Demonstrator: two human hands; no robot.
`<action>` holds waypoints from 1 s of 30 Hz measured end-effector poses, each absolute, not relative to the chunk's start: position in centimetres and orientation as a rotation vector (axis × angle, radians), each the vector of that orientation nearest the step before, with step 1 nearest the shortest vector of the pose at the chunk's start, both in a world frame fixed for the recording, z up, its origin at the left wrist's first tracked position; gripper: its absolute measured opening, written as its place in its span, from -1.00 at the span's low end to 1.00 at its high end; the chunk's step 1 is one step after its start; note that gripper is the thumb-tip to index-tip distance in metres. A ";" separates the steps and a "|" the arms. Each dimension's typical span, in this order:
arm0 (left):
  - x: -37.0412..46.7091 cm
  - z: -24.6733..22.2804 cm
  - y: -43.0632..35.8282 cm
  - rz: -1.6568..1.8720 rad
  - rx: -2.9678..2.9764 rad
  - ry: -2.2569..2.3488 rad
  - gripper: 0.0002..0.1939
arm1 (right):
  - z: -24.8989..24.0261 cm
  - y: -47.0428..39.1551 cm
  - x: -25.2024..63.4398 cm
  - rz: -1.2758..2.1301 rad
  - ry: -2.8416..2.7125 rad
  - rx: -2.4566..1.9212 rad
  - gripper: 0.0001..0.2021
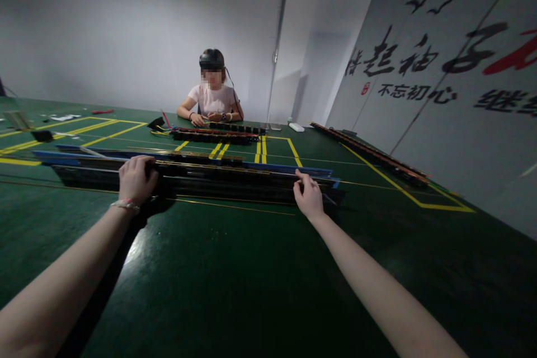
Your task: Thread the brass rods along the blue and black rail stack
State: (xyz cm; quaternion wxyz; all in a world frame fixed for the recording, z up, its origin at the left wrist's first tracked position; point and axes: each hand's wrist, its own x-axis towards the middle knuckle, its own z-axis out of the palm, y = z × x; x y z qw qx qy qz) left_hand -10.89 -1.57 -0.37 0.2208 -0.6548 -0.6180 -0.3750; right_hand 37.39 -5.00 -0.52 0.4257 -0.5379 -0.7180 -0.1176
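A long bundle of dark strips with blue edges [218, 184] lies across the green table in front of me, with thin brass-coloured rods along its top. Near the bundle's left part, my left hand [137, 179] is closed on it, fingers curled over the top edge. My right hand [308, 193] touches the near side at the right end, its fingers bent and pressed together on the edge. A loose thin rod [235, 208] lies on the table just on the near side of the bundle.
Across the table [235, 279] sits a person [213, 98] with a headset, hands at a black strip. Another dark assembly with wires [213, 134] lies beyond the bundle. A long strip [377, 156] runs along the right side. Yellow tape marks the tabletop.
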 end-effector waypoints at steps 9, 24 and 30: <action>-11.2 -0.3 -1.7 -1.132 -1.758 -1.746 -0.60 | -0.4 -5.5 36.9 -0.269 -1.873 -1.370 -0.64; -12.4 -0.7 -1.1 -1.165 -1.624 -1.862 -0.53 | -0.5 -5.0 37.8 -0.250 -1.607 -1.369 -0.74; -12.5 -0.8 -1.0 -1.170 -1.607 -1.889 -0.54 | -0.5 -5.0 37.5 -0.276 -1.732 -1.356 -0.70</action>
